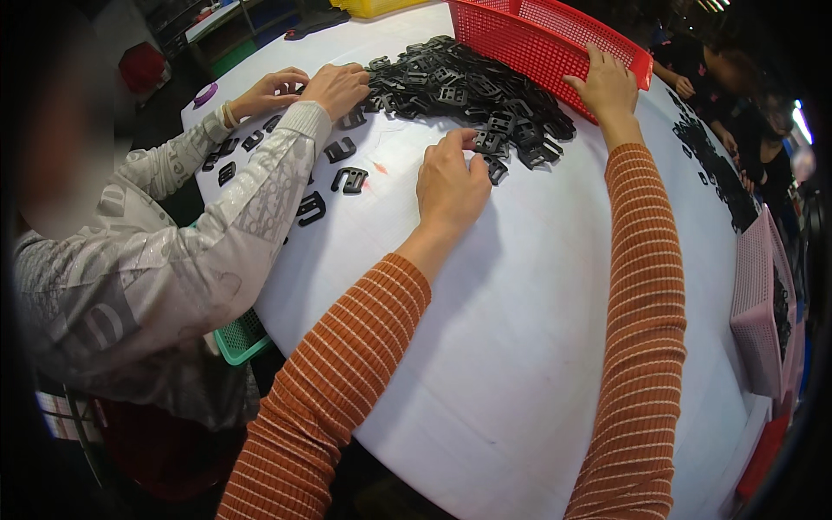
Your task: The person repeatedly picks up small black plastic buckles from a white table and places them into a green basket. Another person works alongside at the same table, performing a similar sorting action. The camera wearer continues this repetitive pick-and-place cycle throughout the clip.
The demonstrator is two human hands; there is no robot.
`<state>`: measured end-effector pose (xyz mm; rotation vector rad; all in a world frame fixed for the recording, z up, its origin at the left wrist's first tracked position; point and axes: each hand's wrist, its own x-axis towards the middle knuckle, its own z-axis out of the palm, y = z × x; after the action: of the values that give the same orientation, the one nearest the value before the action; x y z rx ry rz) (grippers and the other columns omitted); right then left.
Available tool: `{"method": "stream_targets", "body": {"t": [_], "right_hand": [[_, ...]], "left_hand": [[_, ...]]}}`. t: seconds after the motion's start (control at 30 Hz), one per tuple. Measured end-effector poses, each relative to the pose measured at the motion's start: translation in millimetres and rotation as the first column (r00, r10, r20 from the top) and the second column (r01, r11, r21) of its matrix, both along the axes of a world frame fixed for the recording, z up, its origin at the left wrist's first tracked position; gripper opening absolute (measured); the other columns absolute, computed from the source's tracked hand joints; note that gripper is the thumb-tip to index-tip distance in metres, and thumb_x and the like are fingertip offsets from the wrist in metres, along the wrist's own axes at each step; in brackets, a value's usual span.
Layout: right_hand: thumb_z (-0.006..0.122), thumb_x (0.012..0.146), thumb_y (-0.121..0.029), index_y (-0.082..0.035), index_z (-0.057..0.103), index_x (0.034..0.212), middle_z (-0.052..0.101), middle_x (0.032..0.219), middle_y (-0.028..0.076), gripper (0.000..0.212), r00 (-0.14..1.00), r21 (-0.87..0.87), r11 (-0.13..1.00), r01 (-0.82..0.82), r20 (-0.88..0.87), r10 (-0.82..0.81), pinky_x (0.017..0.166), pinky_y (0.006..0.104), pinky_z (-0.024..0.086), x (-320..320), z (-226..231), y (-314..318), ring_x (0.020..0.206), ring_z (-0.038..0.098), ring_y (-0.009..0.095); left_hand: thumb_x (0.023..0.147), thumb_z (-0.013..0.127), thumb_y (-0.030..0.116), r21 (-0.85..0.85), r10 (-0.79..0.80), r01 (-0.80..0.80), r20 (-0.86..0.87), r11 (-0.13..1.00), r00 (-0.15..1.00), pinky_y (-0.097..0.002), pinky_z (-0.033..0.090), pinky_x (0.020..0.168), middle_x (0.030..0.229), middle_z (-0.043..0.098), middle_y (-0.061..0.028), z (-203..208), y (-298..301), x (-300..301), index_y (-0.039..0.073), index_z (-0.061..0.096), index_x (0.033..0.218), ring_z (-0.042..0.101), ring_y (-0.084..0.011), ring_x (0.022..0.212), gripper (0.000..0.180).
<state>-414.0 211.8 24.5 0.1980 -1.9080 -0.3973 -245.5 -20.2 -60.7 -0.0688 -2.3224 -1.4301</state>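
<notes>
My left hand is at the near edge of a heap of black plastic buckles. Its fingers are loosely bent, with a gap between thumb and forefinger. The fingertips reach a small black buckle at the heap's edge; no buckle is visibly lifted. My right hand grips the near side of a red mesh plastic basket behind the heap. Its thumb lies against the outer wall, and the other fingers extend up over the rim. The basket's inside is mostly hidden.
On my left, a person in a grey patterned sweater handles buckles with both hands. Loose buckles lie on the white tabletop. More black pieces, a pink basket and other people are at the right. A green basket is below the left edge.
</notes>
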Motion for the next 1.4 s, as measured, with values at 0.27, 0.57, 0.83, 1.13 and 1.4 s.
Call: {"method": "stream_targets", "body": {"t": [0.27,0.57,0.83,1.13,1.4], "right_hand": [[0.044,0.101,-0.032,-0.010,0.058,0.110,0.071,0.095,0.014,0.028,0.836,0.003,0.997,0.073,0.545,-0.063,0.074,0.0487,0.055,21.8,31.8,-39.3,0.089,0.070,0.033],[0.037,0.099,-0.016,-0.002,0.062,0.104,0.071,0.099,0.017,0.029,0.856,-0.015,0.991,0.130,0.507,-0.105,0.076,0.0471,0.056,1.3,30.0,-57.1,0.092,0.070,0.034],[0.047,0.097,-0.025,-0.005,0.058,0.102,0.069,0.091,0.019,0.023,0.818,-0.019,0.998,-0.054,0.573,0.055,0.076,0.0507,0.052,-3.2,35.6,-83.3,0.087,0.067,0.039],[0.048,0.095,-0.018,-0.004,0.060,0.094,0.069,0.078,0.018,0.019,0.825,-0.009,0.964,-0.265,0.515,0.231,0.068,0.0478,0.054,45.0,31.9,-113.4,0.073,0.069,0.035],[0.064,0.091,-0.028,-0.005,0.056,0.099,0.068,0.087,0.012,0.026,0.814,0.016,0.954,-0.300,0.526,0.247,0.066,0.0431,0.055,67.2,19.2,-126.1,0.079,0.069,0.030]], "left_hand": [[0.087,0.056,0.013,0.050,0.282,-0.278,-0.134,0.959,0.950,-0.0426,0.033,0.108,0.127,0.053,-0.0160,-1.0,-14.1,-10.8,0.004,0.054,0.122,0.041,-0.0328,0.126,0.036],[0.086,0.055,0.014,0.139,0.244,-0.235,-0.049,0.962,0.969,-0.0434,0.029,0.110,0.127,0.052,-0.0158,2.3,-7.9,-7.2,0.002,0.053,0.121,0.039,-0.0326,0.128,0.037],[0.088,0.052,0.015,0.190,0.270,-0.252,-0.075,0.949,0.960,-0.0442,0.028,0.112,0.132,0.047,-0.0178,2.0,-4.0,-11.8,0.001,0.049,0.124,0.037,-0.0335,0.131,0.039],[0.091,0.056,0.020,0.175,0.390,-0.377,-0.051,0.910,0.919,-0.0504,0.010,0.118,0.150,0.022,-0.0263,3.7,-8.8,-26.2,0.002,0.029,0.143,0.013,-0.0404,0.144,0.061],[0.091,0.054,0.018,0.166,0.285,-0.262,-0.133,0.951,0.949,-0.0513,0.018,0.116,0.146,0.032,-0.0304,-11.9,-14.9,-31.6,-0.004,0.019,0.146,0.027,-0.0431,0.138,0.069]]}}
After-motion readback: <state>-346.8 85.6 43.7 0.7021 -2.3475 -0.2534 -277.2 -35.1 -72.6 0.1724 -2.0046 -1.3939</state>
